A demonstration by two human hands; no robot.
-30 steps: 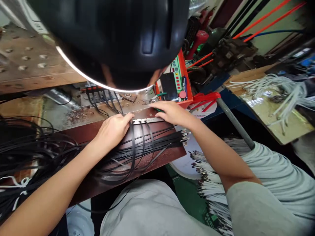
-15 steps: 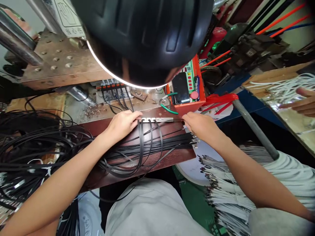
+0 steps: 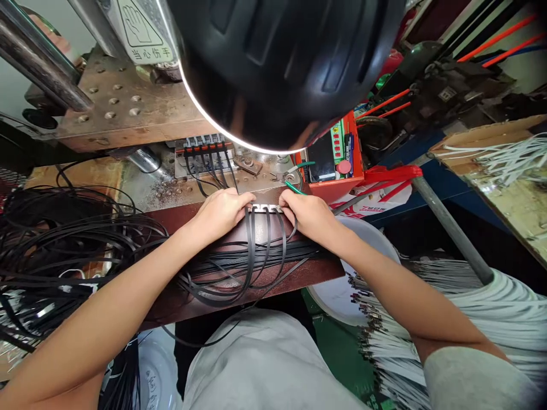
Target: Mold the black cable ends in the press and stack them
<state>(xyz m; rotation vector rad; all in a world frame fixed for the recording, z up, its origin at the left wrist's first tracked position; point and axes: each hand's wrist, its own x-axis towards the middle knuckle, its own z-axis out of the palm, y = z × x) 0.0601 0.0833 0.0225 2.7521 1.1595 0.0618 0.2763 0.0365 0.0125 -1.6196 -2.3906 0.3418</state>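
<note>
While one heap of black cables (image 3: 55,239) lies far left, the left hand (image 3: 220,215) and right hand (image 3: 307,216) curl nearly closed, gripping opposite ends of one metal strip (image 3: 265,208) on the brown surface (image 3: 318,277); four black cable loops (image 3: 250,245) hang below it. Rightward sit one red control box (image 3: 337,191) and many white wires (image 3: 448,299) in a cluttered workshop.

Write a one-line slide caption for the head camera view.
The left hand and right hand press black cables at a metal strip on a brown board.
</note>
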